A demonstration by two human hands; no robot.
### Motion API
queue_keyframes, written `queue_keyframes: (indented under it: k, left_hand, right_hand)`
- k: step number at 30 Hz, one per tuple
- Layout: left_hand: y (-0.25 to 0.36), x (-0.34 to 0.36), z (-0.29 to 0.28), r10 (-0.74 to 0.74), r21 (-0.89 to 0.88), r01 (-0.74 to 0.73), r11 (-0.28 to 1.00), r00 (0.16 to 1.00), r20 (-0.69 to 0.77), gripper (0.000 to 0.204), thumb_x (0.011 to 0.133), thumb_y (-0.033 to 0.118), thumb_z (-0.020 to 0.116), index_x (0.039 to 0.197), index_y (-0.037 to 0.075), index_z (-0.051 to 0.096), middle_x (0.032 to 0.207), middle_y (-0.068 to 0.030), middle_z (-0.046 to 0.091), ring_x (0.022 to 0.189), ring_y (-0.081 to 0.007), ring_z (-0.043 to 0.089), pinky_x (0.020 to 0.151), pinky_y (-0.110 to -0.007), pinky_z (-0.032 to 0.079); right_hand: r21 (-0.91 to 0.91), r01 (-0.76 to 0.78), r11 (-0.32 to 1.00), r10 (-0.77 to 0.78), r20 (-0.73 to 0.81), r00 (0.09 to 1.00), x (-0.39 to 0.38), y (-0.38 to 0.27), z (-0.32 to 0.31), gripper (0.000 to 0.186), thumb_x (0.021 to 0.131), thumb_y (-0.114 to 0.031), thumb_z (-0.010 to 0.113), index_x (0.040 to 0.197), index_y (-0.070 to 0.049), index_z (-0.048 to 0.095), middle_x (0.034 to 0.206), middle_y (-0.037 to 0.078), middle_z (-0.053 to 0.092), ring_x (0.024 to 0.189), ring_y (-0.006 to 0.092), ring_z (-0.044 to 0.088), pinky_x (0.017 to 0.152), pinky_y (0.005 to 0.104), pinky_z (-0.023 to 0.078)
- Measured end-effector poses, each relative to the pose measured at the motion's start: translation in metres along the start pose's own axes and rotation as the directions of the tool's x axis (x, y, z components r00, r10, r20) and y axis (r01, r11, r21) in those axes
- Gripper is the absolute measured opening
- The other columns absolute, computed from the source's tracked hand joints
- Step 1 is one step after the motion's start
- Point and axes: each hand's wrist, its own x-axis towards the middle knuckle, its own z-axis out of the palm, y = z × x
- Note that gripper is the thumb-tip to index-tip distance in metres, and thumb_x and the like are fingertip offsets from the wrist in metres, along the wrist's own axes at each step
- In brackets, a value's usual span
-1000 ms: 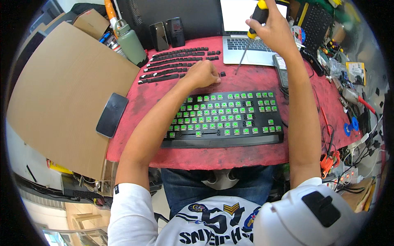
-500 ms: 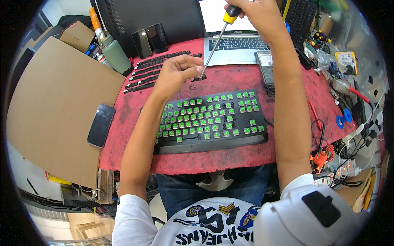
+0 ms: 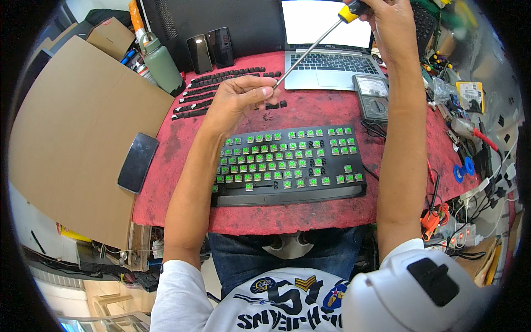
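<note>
My right hand [image 3: 394, 25] is closed around the black and yellow handle of a screwdriver [image 3: 315, 47], held up in front of the laptop. Its long metal shaft slants down to the left and ends at the fingertips of my left hand [image 3: 243, 99]. Thumb and fingers there are pressed together; whatever they pinch is hidden. Below lies a black keyboard [image 3: 287, 197] with its keycaps off, showing rows of green-topped switches and several empty sockets. My left forearm covers its left end. Loose black keycaps [image 3: 199, 98] lie in rows beyond my left hand, with a few more [image 3: 276, 104] just right of it.
A laptop [image 3: 310, 80] stands open at the back, an analog multimeter [image 3: 371, 97] beside it. Phones [image 3: 199, 54], a green bottle [image 3: 160, 66] and a cardboard sheet [image 3: 83, 138] are leftward. Another phone [image 3: 138, 163] lies at the red mat's [image 3: 310, 221] left edge. Tools and cables crowd the right.
The screwdriver has swung to a flatter slant, its handle moving right with my right hand. Its tip has risen from beside the few keycaps to my left fingertips. The whole view has shifted slightly.
</note>
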Motion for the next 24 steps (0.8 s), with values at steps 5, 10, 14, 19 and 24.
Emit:
queue_keyframes:
  k: [5, 10, 14, 19, 24]
  left_hand:
    - [-0.001, -0.001, 0.005, -0.069, -0.176, 0.068, 0.982, 0.998, 0.003, 0.025, 0.091, 0.009, 0.071, 0.114, 0.001, 0.069, 0.100, -0.0116, 0.073, 0.086, -0.0173, 0.070, 0.071, -0.027, 0.053]
    - [-0.001, -0.004, 0.017, -0.123, -0.331, 0.126, 0.935, 0.992, 0.029, 0.029, 0.093, 0.008, 0.068, 0.120, 0.001, 0.065, 0.106, -0.0126, 0.073, 0.092, -0.0195, 0.072, 0.076, -0.026, 0.058]
    - [0.002, -0.005, 0.028, -0.080, -0.317, 0.069, 0.946, 0.997, -0.021, 0.027, 0.094, 0.007, 0.066, 0.121, 0.001, 0.065, 0.108, -0.0140, 0.073, 0.096, -0.0222, 0.073, 0.075, -0.027, 0.060]
    - [-0.010, -0.002, 0.017, -0.009, -0.379, 0.035, 0.925, 0.998, 0.070, 0.025, 0.097, 0.007, 0.062, 0.122, 0.002, 0.065, 0.108, -0.0149, 0.073, 0.096, -0.0234, 0.073, 0.075, -0.027, 0.060]
    - [-0.012, 0.000, 0.015, 0.003, -0.365, 0.042, 0.930, 0.993, 0.122, 0.027, 0.098, 0.009, 0.062, 0.124, 0.002, 0.064, 0.108, -0.0146, 0.073, 0.097, -0.0237, 0.073, 0.076, -0.028, 0.059]
  right_hand:
    - [0.041, 0.010, 0.999, -0.011, 0.023, 1.000, -0.001, -0.001, 0.000, 0.057, 0.086, 0.001, 0.066, 0.137, -0.003, 0.042, 0.085, 0.007, 0.062, 0.071, 0.0153, 0.065, 0.058, 0.0243, 0.046]
    - [0.005, 0.015, 1.000, -0.015, -0.002, 1.000, -0.002, -0.016, -0.003, 0.058, 0.086, 0.002, 0.065, 0.138, -0.004, 0.040, 0.084, 0.008, 0.061, 0.071, 0.0169, 0.065, 0.061, 0.0255, 0.048]
    - [-0.036, 0.105, 0.994, -0.099, 0.148, 0.984, 0.021, -0.001, -0.039, 0.058, 0.088, -0.008, 0.073, 0.136, 0.000, 0.041, 0.101, 0.015, 0.069, 0.086, 0.0221, 0.071, 0.070, 0.0281, 0.055]
    - [-0.019, 0.125, 0.992, -0.123, 0.086, 0.989, 0.003, -0.017, -0.008, 0.061, 0.088, -0.005, 0.070, 0.139, -0.003, 0.037, 0.101, 0.016, 0.068, 0.085, 0.0216, 0.071, 0.065, 0.0275, 0.050]
    - [-0.010, 0.220, 0.975, -0.215, 0.164, 0.963, -0.005, -0.034, 0.000, 0.060, 0.090, -0.006, 0.070, 0.140, -0.007, 0.038, 0.099, 0.013, 0.067, 0.085, 0.0204, 0.070, 0.065, 0.0277, 0.050]
